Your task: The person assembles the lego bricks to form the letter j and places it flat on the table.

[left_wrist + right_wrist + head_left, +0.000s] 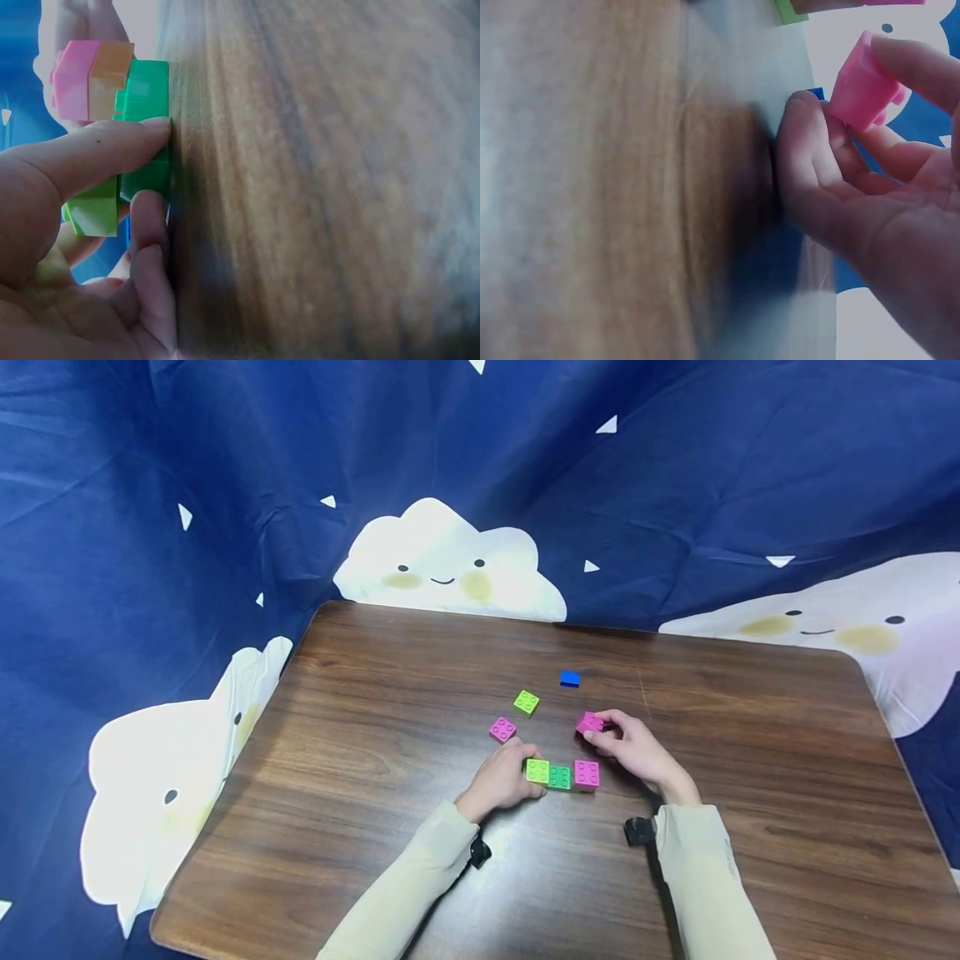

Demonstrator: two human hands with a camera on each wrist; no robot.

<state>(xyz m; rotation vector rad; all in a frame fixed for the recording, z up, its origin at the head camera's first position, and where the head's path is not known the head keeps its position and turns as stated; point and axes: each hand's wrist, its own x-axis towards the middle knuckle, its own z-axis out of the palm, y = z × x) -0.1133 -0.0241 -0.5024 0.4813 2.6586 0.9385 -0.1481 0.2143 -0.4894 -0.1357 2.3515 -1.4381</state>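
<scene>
My left hand (502, 778) grips the left end of a small toy brick build standing on the table. Its base is a green brick (146, 90), touched by the thumb. A lime brick (537, 770) sits on the base's left end. At the other end an orange brick (110, 75) carries a pink brick (587, 774) on top. My right hand (641, 753) pinches another pink brick (864, 84) between thumb and fingers, tilted and held off the tabletop, just beyond the build's right end.
Loose on the wooden table (360, 710) lie a pink brick (502, 730) just past the left fingers, a lime brick (527, 702) behind it, and a blue brick (570, 679) farther back. A blue curtain (262, 460) with white clouds borders the table's back and left edges.
</scene>
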